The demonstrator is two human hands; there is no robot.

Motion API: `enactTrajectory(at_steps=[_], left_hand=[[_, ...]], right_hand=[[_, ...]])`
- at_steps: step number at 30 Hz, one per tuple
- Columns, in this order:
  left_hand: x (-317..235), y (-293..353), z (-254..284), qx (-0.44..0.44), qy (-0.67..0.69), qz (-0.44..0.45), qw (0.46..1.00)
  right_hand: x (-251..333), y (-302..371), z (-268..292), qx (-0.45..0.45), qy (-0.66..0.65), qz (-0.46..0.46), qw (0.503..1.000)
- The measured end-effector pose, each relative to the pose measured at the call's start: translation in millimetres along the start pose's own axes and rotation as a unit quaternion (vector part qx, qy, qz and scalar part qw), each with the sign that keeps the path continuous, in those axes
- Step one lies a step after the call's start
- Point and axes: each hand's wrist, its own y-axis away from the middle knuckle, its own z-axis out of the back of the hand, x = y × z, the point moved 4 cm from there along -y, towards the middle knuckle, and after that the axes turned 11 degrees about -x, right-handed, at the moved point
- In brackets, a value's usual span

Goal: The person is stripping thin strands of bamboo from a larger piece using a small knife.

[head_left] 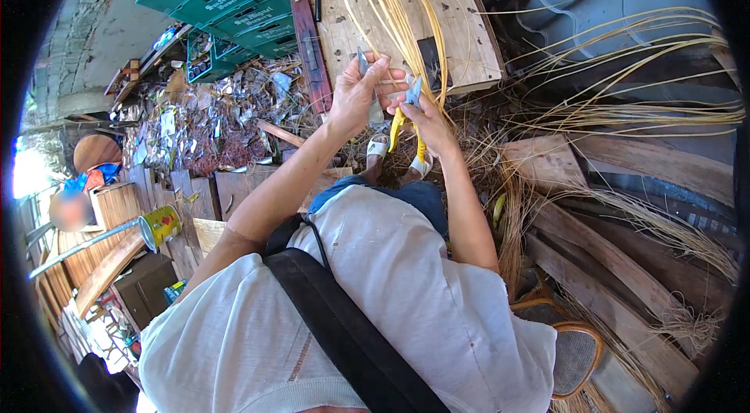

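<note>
My left hand (359,92) is closed, thumb and fingers pinched together around a thin rattan strand. A pointed grey blade (362,61) sticks up beside its thumb; its handle is hidden in the hand. My right hand (428,118) is closed around yellow-handled cutters (398,128), their grey-blue jaws (414,91) pointing up next to the left fingertips. Just beyond both hands, a bundle of long yellow rattan strands (391,3) lies across a worn wooden board (469,30) and hangs over its near edge.
Green crates (234,3) are stacked at the far left, above littered ground. A reddish wooden piece (312,53) lies along the board's left side. More loose strands (648,46) spread out at right, over planks (617,257). A yellow can (160,227) is at left.
</note>
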Motion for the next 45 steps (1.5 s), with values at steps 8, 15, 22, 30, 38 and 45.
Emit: enactTrajectory(at_steps=[8, 15, 22, 30, 38, 45], left_hand=[[9, 1, 19, -0.033, -0.025, 0.0, 0.999], [-12, 15, 42, -0.026, -0.099, 0.018, 0.995], [14, 28, 79, -0.005, -0.066, 0.112, 0.992], [62, 49, 92, 0.089, -0.146, 0.194, 0.966], [87, 30, 95, 0.197, -0.218, 0.23, 0.928], [-10, -133, 68, 0.176, 0.05, 0.146, 0.972]], right_hand=[[-5, -4, 8, -0.019, -0.029, 0.041, 0.999], [35, -11, 86, -0.209, 0.096, 0.01, 0.973], [61, -95, 154, -0.324, 0.598, 0.079, 0.728], [71, -23, -30, -0.245, 0.399, 0.082, 0.88], [9, -72, -83, -0.285, 0.317, 0.193, 0.884], [37, -27, -85, -0.226, 0.173, 0.131, 0.949]])
